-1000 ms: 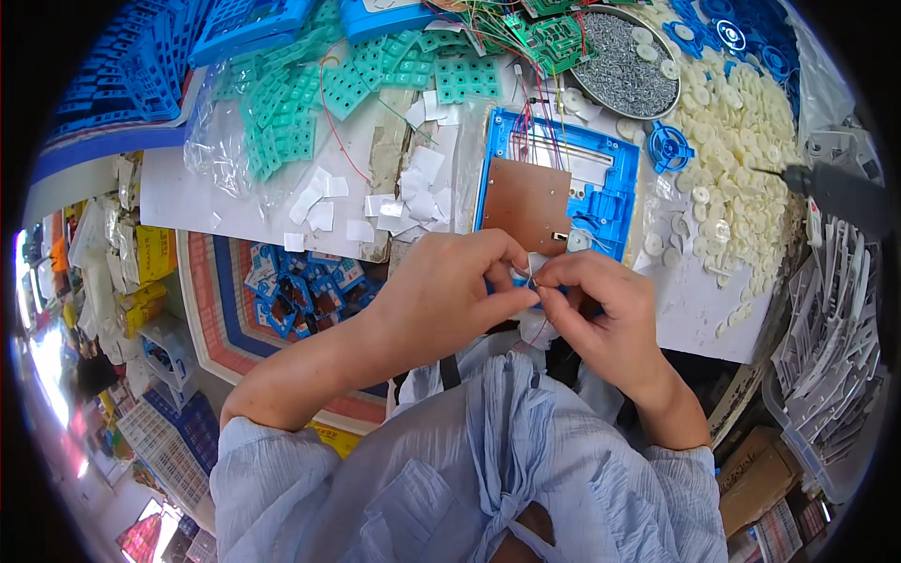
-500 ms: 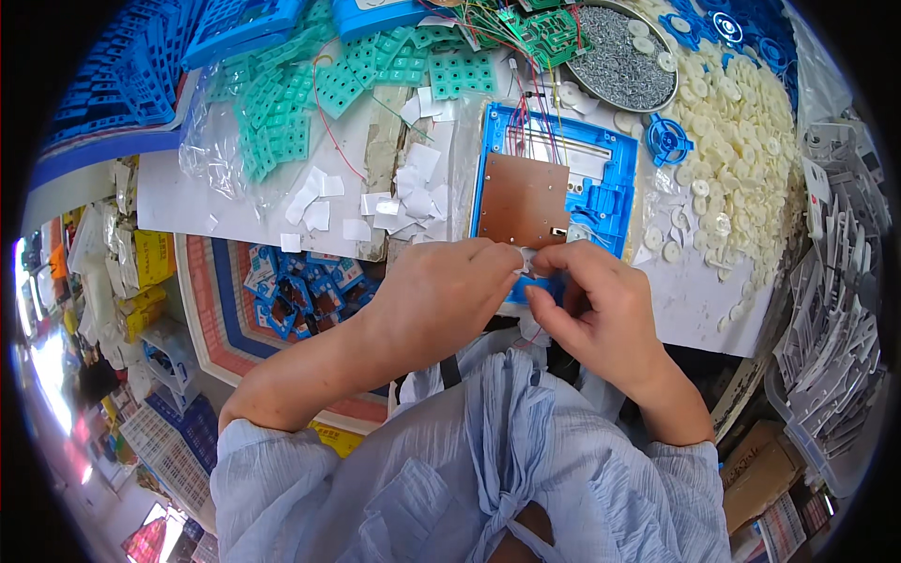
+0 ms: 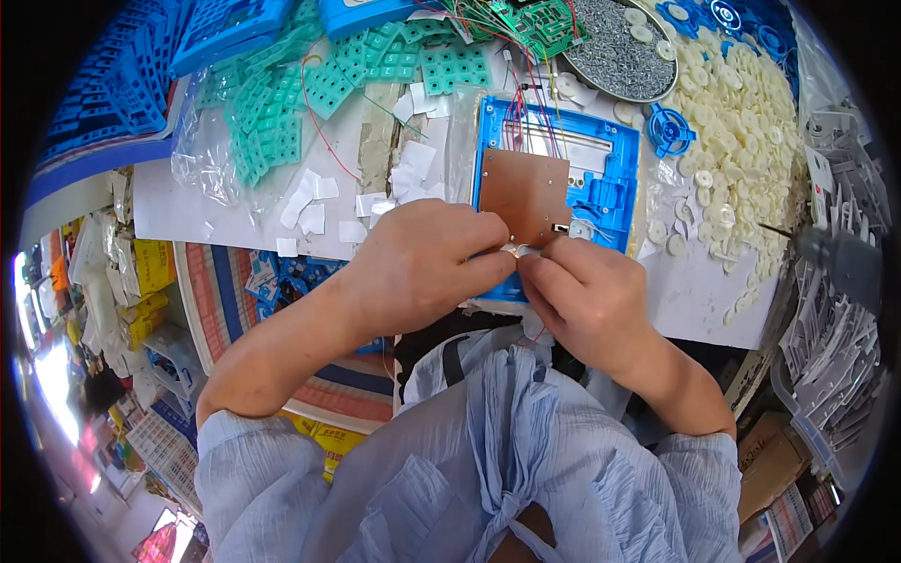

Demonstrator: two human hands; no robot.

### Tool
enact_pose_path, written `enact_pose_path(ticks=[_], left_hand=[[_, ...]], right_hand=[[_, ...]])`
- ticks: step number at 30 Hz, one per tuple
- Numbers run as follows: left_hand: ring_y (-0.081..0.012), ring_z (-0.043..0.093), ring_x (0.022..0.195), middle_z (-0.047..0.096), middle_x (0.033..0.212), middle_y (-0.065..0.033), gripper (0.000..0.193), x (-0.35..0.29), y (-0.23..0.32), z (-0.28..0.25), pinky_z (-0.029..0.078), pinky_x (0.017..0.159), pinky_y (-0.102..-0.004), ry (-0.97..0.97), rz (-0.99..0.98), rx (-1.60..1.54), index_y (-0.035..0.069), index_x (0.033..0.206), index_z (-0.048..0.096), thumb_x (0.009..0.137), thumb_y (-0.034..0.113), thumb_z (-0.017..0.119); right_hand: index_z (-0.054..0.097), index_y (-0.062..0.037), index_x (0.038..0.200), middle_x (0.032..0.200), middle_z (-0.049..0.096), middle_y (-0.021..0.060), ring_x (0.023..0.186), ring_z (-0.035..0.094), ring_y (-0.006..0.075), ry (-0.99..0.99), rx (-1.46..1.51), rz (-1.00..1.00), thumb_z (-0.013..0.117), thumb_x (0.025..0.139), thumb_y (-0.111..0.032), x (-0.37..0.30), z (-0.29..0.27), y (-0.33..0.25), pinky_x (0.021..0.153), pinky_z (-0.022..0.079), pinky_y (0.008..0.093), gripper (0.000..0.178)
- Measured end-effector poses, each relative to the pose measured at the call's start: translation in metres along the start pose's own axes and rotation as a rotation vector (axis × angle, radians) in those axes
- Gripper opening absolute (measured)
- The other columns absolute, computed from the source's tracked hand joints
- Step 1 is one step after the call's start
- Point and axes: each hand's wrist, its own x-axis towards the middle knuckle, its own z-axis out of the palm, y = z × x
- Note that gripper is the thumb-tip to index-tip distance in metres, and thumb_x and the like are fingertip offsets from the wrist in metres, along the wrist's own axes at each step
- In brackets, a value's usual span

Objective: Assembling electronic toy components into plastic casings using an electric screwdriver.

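Note:
A blue plastic housing (image 3: 623, 155) lies open on the table in front of me, with a brown circuit board (image 3: 526, 192) over its left part. Thin red and dark wires (image 3: 522, 120) run from the housing's far end. At the board's near edge my left hand (image 3: 413, 267) pinches with thumb and forefinger. My right hand (image 3: 591, 296) pinches close beside it, fingertips almost meeting the left ones. A small whitish piece (image 3: 524, 250) shows between the fingertips; its kind is too hidden to tell.
Teal button pads (image 3: 272, 122) and white paper pieces (image 3: 310, 202) lie to the left. A bowl of screws (image 3: 624, 56) and a heap of cream plastic discs (image 3: 727, 141) stand at the right. A dark tool with a thin tip (image 3: 840, 263) hangs at far right.
My fingertips have drawn closer together, and the left hand has opened out less tightly over the board's near edge. The dark tool at far right has come into view.

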Motion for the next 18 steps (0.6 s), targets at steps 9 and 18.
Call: enact_pose_path(ticks=[9, 18], left_hand=[[-0.0167, 0.059, 0.075, 0.058, 0.088, 0.0003, 0.019, 0.014, -0.008, -0.010, 0.044, 0.059, -0.0329, -0.029, 0.241, 0.143, 0.008, 0.091, 0.069, 0.073, 0.015, 0.072], [-0.0147, 0.057, 0.074, 0.059, 0.086, 0.0011, 0.014, 0.014, -0.009, -0.010, 0.042, 0.057, -0.0316, -0.005, 0.294, 0.147, 0.008, 0.086, 0.069, 0.075, 0.014, 0.075]], right_hand=[[0.064, -0.0075, 0.084, 0.074, 0.053, 0.0046, 0.062, 0.062, 0.0216, -0.090, -0.037, 0.014, 0.069, 0.072, -0.010, 0.002, -0.004, -0.004, 0.050, 0.048, 0.0355, 0.013], [0.068, -0.0065, 0.090, 0.075, 0.054, 0.0032, 0.063, 0.062, 0.0199, -0.082, -0.066, 0.018, 0.070, 0.073, -0.010, -0.002, -0.006, -0.006, 0.050, 0.047, 0.0345, 0.017]])
